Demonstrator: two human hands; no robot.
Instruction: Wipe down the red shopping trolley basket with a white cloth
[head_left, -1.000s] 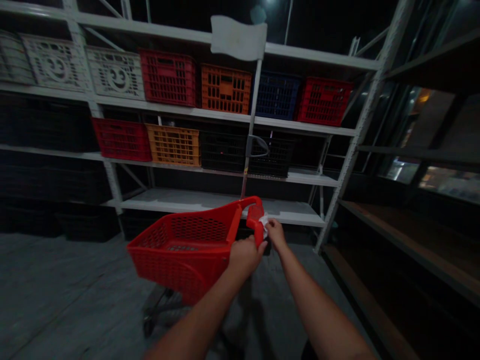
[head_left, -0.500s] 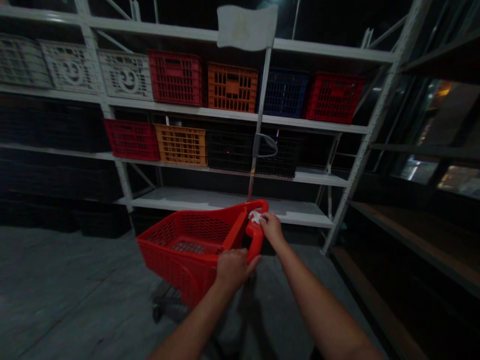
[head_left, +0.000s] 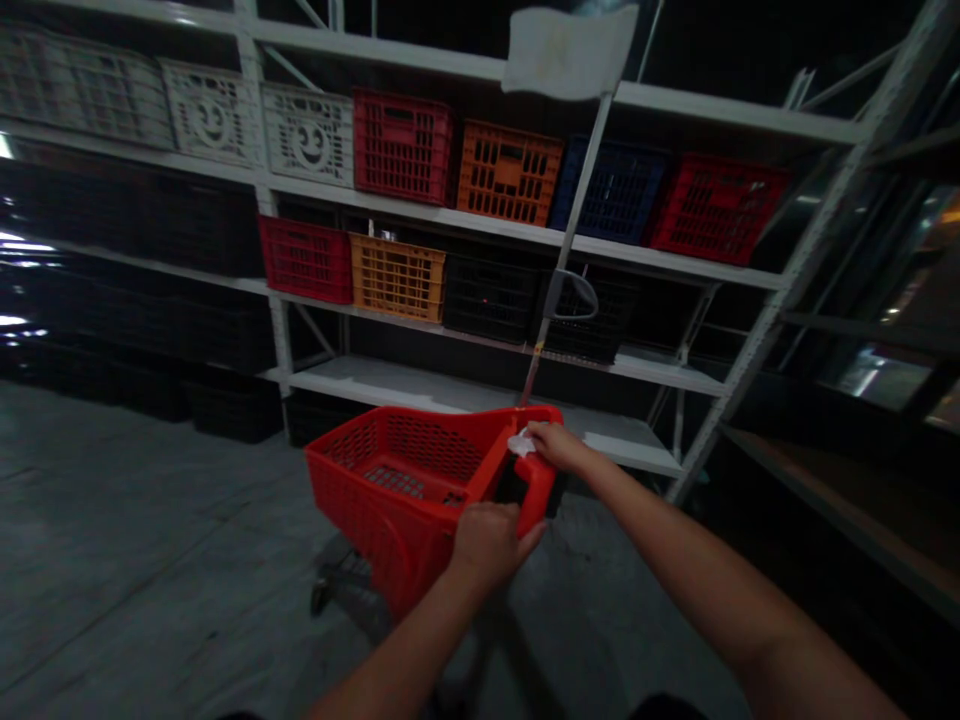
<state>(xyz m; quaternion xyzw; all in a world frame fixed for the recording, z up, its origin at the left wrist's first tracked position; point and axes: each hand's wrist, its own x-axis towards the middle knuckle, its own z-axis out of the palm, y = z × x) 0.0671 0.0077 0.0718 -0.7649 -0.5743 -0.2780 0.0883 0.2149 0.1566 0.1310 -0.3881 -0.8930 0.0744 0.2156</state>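
Note:
A small red shopping cart (head_left: 360, 508) with a perforated plastic basket stands in front of me. My left hand (head_left: 489, 545) is closed around the near end of its red handle (head_left: 535, 500). At the far end of the handle, my right hand (head_left: 556, 446) pinches a crumpled white cloth or tissue (head_left: 520, 443) against the red plastic. The basket's visible floor is bare mesh. Behind the handle rises a thin pole (head_left: 576, 215) with a grey loop (head_left: 579, 297) and a white flag (head_left: 568, 52) on top.
White metal shelving (head_left: 480, 215) runs behind the cart. It bears white smiley crates (head_left: 309, 140), red crates (head_left: 403, 150), an orange crate (head_left: 510, 172), a blue crate (head_left: 611, 190) and a yellow crate (head_left: 397, 278). Dark shelves (head_left: 847, 490) stand at the right. Grey concrete floor (head_left: 135, 540) lies left.
My view has swung left, so the shelves and cart sit farther right in the picture. My right hand still wipes or presses the white cloth on the handle; my left keeps its grip.

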